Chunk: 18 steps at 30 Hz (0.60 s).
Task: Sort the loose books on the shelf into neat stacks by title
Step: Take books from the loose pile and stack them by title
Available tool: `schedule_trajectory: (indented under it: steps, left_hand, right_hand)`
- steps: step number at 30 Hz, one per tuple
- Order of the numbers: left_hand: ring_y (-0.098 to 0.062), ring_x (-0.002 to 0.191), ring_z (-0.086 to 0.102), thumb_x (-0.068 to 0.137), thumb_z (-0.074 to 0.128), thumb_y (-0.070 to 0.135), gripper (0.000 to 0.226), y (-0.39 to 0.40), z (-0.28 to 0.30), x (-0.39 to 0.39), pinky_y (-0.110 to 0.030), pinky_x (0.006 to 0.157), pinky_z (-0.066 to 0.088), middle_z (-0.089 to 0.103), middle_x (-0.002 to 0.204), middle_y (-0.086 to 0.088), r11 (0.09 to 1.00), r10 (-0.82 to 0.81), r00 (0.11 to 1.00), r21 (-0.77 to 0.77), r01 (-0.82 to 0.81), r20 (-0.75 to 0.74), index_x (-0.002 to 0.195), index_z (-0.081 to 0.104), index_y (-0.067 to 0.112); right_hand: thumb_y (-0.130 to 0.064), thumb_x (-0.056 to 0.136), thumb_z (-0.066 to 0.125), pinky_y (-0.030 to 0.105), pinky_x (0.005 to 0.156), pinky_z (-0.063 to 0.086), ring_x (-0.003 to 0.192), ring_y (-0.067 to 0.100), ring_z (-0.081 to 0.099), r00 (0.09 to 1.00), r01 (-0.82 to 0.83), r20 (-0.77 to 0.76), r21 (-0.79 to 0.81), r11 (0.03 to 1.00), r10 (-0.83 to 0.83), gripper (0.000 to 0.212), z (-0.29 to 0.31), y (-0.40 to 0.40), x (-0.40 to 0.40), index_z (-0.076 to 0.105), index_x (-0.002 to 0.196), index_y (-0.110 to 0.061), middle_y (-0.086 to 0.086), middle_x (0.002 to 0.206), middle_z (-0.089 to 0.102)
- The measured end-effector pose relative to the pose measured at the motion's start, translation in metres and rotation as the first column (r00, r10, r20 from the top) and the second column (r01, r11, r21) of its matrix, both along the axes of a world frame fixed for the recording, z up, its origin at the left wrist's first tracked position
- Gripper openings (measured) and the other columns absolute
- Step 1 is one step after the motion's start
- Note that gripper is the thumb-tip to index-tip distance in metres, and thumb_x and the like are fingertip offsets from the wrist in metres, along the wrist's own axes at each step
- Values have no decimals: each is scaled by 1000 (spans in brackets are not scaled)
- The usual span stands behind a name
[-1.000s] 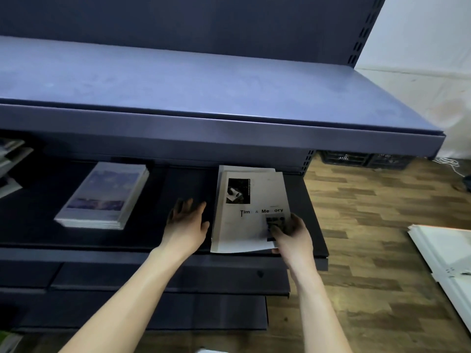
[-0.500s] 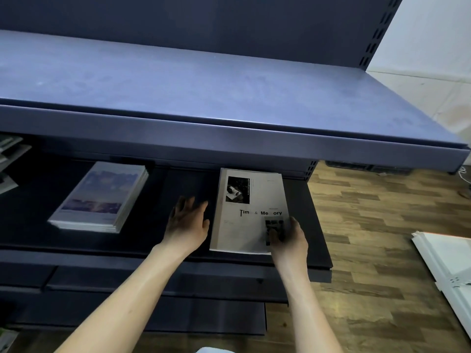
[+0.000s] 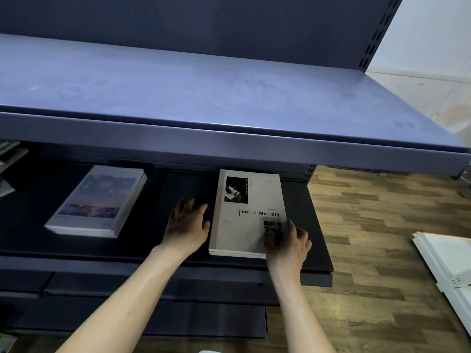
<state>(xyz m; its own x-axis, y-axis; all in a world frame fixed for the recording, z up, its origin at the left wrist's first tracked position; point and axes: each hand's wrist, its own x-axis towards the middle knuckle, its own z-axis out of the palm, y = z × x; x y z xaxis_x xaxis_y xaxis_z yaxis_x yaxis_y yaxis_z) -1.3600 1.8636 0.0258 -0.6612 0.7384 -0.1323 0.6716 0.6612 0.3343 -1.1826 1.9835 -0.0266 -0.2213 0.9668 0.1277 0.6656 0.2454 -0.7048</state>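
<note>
A stack of white "Time & Memory" books (image 3: pixel 244 220) lies squared up on the dark lower shelf (image 3: pixel 316 240), near its right end. My right hand (image 3: pixel 288 240) rests on the stack's near right corner, fingers curled on the cover. My left hand (image 3: pixel 187 225) lies flat on the shelf with fingers spread, touching the stack's left edge. A second stack with a purple sky cover (image 3: pixel 99 201) sits further left on the same shelf. More loose books (image 3: pixel 10 161) show at the far left edge, mostly cut off.
A wide blue upper shelf (image 3: pixel 204 98) overhangs the lower one and hides its back. More dark shelves (image 3: pixel 153 289) jut out below. Wooden floor lies to the right, with white panels (image 3: pixel 448 263) on it.
The top "Time & Memory" book, earlier skewed over the one beneath, now lines up with the stack. My right hand slid slightly along the near corner; the left hand stayed at the left edge.
</note>
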Motion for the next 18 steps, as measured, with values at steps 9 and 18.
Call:
schedule_trajectory:
  steps: [9,18]
  left_hand:
    - [-29,150,1,101,43,35,54,3,-4,2,-46,118,16,14,161,-4,1000,-13,1000,3,13,12,151,28,25]
    - [-27,150,-1,101,42,36,55,-11,10,14,-45,120,14,10,162,-4,1000,8,1000,-18,-8,5,152,25,28]
  right_hand:
    - [-30,93,64,44,94,37,116,40,45,999,-7,40,-71,997,10,53,-1,0,3,51,140,-9,20,132,53]
    - [-40,95,60,49,105,32,133,41,34,999,15,46,-82,997,-12,68,20,-6,3,38,150,-8,19,151,37]
